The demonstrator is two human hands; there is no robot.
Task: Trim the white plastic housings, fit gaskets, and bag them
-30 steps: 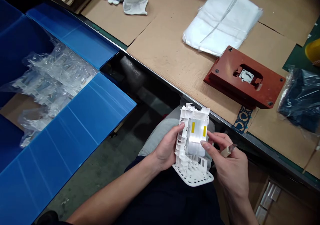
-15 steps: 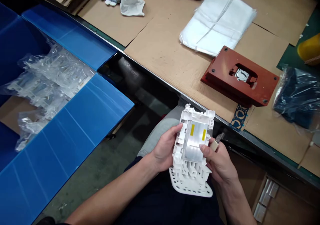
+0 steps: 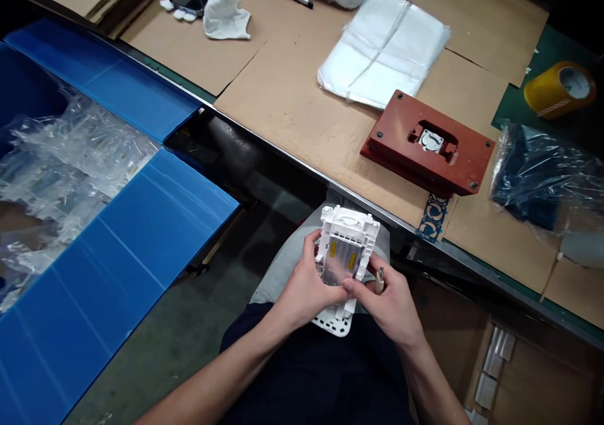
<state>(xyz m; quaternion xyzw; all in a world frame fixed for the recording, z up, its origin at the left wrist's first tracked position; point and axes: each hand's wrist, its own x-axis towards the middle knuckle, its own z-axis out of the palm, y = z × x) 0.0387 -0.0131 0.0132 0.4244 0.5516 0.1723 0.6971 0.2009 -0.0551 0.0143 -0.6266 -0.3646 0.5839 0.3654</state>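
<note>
Left hand [image 3: 304,290] cups a white moulded plastic frame [image 3: 346,222] above the lap | right hand [image 3: 389,305] pinches its lower edge, cream-handled knife [image 3: 380,280] tucked in the fingers (apparently leaving the fingertips free) | red metal jig [image 3: 465,154] lies on cardboard beyond
</note>
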